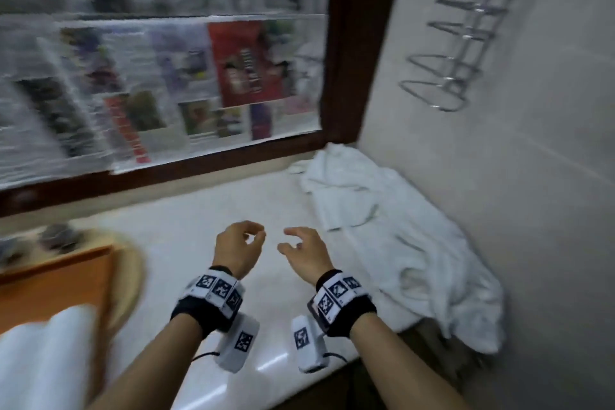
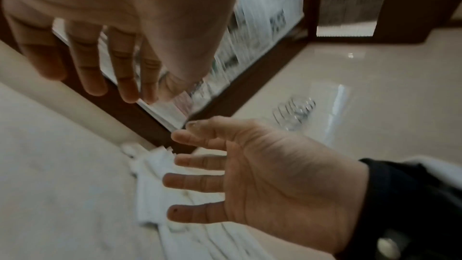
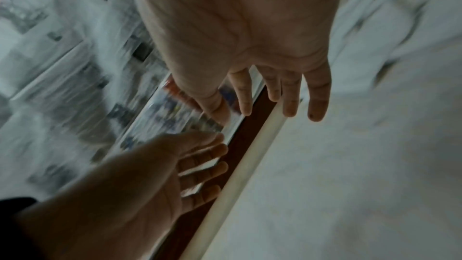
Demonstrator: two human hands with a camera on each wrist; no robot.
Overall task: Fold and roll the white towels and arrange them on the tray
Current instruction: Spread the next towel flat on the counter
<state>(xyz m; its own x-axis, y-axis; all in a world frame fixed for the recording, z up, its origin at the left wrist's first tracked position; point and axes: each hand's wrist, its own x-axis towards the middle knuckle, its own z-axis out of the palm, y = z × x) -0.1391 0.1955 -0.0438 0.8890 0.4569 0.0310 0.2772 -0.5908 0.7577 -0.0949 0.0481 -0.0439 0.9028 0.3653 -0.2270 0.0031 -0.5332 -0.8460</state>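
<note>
Both of my hands hover empty over the white counter [image 1: 186, 233], close together. My left hand [image 1: 254, 236] has its fingers loosely curled and holds nothing; in the left wrist view the left hand [image 2: 140, 78] shows relaxed fingers. My right hand [image 1: 293, 241] is likewise relaxed, and the right wrist view shows the right hand [image 3: 250, 106] with straight fingers. A crumpled heap of white towels [image 1: 382, 226] lies to the right against the wall, just beyond the right hand. At the lower left a rolled white towel [image 1: 43, 359] sits on the orange-brown wooden tray [image 1: 56, 280].
Behind the counter a dark-framed window [image 1: 352, 43] is covered with newspaper. On the right wall hangs a chrome wire rack [image 1: 459, 53]. Dark small objects [image 1: 60, 236] sit behind the tray. The counter's front edge [image 1: 299, 383] is near my wrists.
</note>
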